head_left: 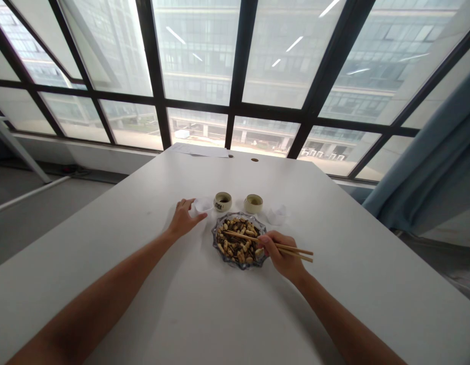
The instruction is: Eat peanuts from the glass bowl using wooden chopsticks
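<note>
In my right hand (282, 252) is a pair of wooden chopsticks (296, 249), the fingers closed round them. Their tips reach into a clear scalloped glass dish (240, 265) holding a mix of peanuts in the shell (240, 257) and dark striped seeds that look like sunflower seeds. I cannot tell whether anything is pinched between the tips. To the left of the dish, my left hand (184, 219) grips a small white bowl (203, 205), with fingers at its far left side and the thumb at its near side.
Behind the dish stand two small cream ceramic cups, the left cup (223, 202) with dark writing and the right cup (253, 204) plain. A white translucent bowl (277, 215) sits to their right. Papers (200, 150) lie at the far end of the white table (197, 304), before large windows.
</note>
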`<action>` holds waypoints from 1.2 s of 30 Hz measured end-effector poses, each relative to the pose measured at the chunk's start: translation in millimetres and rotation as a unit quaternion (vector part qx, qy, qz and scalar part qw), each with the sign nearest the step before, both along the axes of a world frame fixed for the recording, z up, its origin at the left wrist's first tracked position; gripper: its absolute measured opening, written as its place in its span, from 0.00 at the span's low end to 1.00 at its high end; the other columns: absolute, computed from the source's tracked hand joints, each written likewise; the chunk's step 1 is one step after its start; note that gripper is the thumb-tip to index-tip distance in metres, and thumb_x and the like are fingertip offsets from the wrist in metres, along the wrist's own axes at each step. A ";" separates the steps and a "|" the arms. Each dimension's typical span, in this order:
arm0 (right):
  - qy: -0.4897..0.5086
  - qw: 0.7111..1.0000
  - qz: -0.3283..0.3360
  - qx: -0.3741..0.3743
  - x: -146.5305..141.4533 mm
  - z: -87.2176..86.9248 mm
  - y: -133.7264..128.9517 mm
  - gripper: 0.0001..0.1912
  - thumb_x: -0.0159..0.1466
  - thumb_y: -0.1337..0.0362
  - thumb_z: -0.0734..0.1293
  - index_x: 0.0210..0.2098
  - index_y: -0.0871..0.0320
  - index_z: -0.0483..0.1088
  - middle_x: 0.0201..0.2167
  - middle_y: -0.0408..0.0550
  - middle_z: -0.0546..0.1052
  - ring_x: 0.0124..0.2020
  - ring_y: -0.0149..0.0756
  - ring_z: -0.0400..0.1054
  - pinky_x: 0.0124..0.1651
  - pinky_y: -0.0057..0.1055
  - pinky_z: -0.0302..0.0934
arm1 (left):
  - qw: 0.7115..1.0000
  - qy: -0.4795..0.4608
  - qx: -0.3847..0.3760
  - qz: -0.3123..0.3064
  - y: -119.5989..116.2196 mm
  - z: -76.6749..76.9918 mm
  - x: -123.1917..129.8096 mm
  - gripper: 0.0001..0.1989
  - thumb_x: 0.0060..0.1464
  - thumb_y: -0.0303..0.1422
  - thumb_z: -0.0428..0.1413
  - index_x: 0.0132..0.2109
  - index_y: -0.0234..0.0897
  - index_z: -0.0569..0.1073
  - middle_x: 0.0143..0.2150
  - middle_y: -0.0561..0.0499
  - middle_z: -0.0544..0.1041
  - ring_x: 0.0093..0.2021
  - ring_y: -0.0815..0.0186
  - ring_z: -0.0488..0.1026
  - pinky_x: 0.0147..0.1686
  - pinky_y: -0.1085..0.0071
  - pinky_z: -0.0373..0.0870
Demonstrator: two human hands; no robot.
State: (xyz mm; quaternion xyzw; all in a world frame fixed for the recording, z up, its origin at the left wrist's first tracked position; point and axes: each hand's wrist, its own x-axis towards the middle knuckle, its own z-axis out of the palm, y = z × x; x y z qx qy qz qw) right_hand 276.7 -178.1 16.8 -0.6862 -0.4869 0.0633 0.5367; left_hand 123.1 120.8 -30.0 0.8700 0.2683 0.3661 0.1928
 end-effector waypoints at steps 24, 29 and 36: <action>0.020 1.000 -0.013 -0.005 -1.0 -4.4 -1.7 0.23 0.66 0.48 0.63 0.25 0.58 0.74 0.19 0.47 0.77 0.18 0.32 0.70 0.22 0.26 0.63 | 0.991 -0.054 -0.117 -0.044 -1.1 -2.4 2.8 0.32 0.44 0.46 0.64 0.54 0.35 0.68 0.50 0.41 0.75 0.46 0.58 0.74 0.39 0.65 0.73; 0.140 0.988 -0.048 0.045 2.1 -2.1 3.6 0.26 0.62 0.42 0.65 0.26 0.58 0.74 0.18 0.48 0.76 0.15 0.31 0.67 0.18 0.26 0.61 | 0.990 -0.053 -0.126 -0.047 -2.2 -0.5 1.9 0.32 0.44 0.46 0.64 0.53 0.35 0.68 0.50 0.42 0.75 0.46 0.58 0.74 0.39 0.65 0.73; 0.277 0.951 -0.084 0.104 12.0 1.4 9.6 0.30 0.53 0.36 0.70 0.24 0.60 0.73 0.14 0.47 0.73 0.12 0.28 0.62 0.13 0.25 0.54 | 0.989 -0.047 -0.132 -0.051 -3.2 0.8 1.8 0.32 0.45 0.46 0.63 0.54 0.36 0.68 0.49 0.43 0.76 0.46 0.58 0.74 0.43 0.64 0.72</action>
